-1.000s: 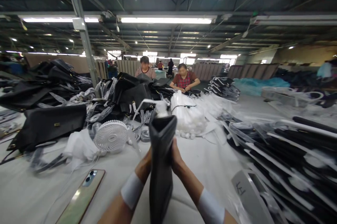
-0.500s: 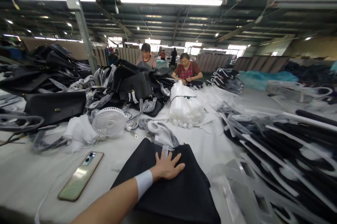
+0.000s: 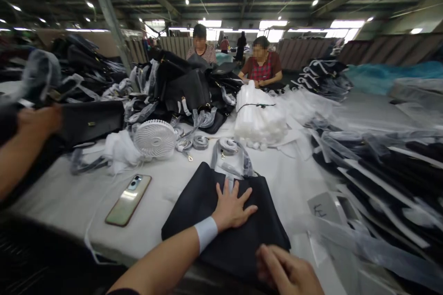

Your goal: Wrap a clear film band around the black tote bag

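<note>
A black bag [image 3: 194, 202] lies on the pale table with its wrapped handle [image 3: 247, 161] toward the far side. My left hand [image 3: 232, 207], with a white band at the wrist, rests flat on its upper middle, fingers spread. Low on the right, my right hand [image 3: 289, 269] is at the bag's near right corner, its fingers curled together; whether they grip the bag's edge cannot be made out. Coiled straps [image 3: 200, 142] with gold clasps lie just beyond the bag.
A phone [image 3: 128, 200] and a white fan [image 3: 155, 139] are on the left. Another person's hand [image 3: 39, 119] holds a black bag at far left. Black bags [image 3: 187, 92] and a white bundle [image 3: 258, 115] stand behind. Wrapped black pieces [image 3: 387, 184] fill the right.
My right hand has come into view at the lower right. Another person's arm has appeared at far left. The view has tilted down; my left hand stays spread on the bag.
</note>
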`<state>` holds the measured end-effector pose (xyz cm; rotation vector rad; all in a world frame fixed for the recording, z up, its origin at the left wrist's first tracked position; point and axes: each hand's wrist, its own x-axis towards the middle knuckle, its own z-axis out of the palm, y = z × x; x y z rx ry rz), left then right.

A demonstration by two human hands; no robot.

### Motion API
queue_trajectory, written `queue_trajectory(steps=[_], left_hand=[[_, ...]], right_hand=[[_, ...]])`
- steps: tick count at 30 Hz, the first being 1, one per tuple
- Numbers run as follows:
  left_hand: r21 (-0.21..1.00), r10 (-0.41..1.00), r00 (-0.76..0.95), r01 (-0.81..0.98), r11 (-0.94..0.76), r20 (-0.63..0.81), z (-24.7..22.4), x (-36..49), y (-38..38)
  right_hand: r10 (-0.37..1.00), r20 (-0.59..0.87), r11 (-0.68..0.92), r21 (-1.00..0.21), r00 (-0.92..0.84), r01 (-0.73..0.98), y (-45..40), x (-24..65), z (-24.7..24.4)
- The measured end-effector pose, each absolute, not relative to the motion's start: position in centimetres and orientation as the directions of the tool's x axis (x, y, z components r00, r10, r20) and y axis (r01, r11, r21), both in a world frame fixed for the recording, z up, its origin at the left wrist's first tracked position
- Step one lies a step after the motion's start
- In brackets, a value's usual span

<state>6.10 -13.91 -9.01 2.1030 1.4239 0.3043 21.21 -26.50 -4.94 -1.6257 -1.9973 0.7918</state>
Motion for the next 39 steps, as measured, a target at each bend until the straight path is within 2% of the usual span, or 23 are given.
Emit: queue_trajectory(steps=[2,4,6,8,10,12,14,17,20,29,33,36,39], left_hand=[[0.701,0.919,0.384,0.680,-0.216,-0.088,-8.4,5.9,-13.5],[0.806,0.945,0.325,0.567,-0.168,-0.032,-7.4,4.8,-12.9],[0.869,0.976,0.211,0.474,-0.142,0.044,-6.2,2.3,-12.9],[0.923,0.995,-0.006,0.375,-0.092,0.101,-5.3,-1.8,-13.9],[0.972,0.953,-0.295,0.233,0.009,0.061,-5.1,-6.4,-15.9],[0.989,0.877,-0.475,0.081,0.125,-0.072,-5.8,-10.4,-18.3],[0.966,0.823,-0.509,-0.092,0.241,-0.253,-7.0,-12.7,-20.3],[0.886,0.792,-0.410,-0.309,0.346,-0.453,-8.8,-13.1,-21.2],[0.819,0.800,-0.298,-0.440,0.369,-0.520,-9.4,-12.3,-19.9],[0.679,0.843,-0.244,-0.711,0.180,-0.479,-8.2,-11.2,-16.6],[0.608,0.823,-0.292,-0.790,0.080,-0.488,-6.7,-13.6,-16.4],[0.618,0.811,-0.397,-0.784,-0.057,-0.429,-4.1,-17.6,-15.4],[0.715,0.794,-0.531,-0.675,-0.184,-0.296,-1.1,-22.4,-14.4]], right_hand=[[0.984,0.133,0.174,-0.645,-0.115,0.744,-23.9,19.5,-6.1],[0.942,0.285,0.296,-0.463,-0.176,0.835,-22.0,17.9,-8.4],[0.905,0.330,0.361,-0.262,-0.268,0.895,-21.0,17.0,-11.1],[0.882,0.339,0.387,-0.128,-0.327,0.913,-20.9,16.8,-13.0],[0.873,0.344,0.394,-0.082,-0.345,0.916,-21.1,17.1,-13.8],[0.879,0.336,0.386,-0.086,-0.338,0.918,-21.4,17.2,-13.6],[0.887,0.319,0.381,-0.101,-0.333,0.919,-21.6,17.2,-13.0],[0.903,0.282,0.364,-0.109,-0.323,0.925,-21.8,16.9,-12.1],[0.918,0.249,0.343,-0.111,-0.309,0.933,-21.9,16.8,-11.7],[0.915,0.249,0.355,-0.129,-0.316,0.926,-21.8,17.2,-12.0],[0.918,0.246,0.350,-0.139,-0.310,0.926,-22.1,17.3,-12.1],[0.923,0.234,0.345,-0.161,-0.304,0.925,-22.2,17.3,-11.9],[0.930,0.220,0.338,-0.197,-0.294,0.920,-22.2,17.2,-11.7]])
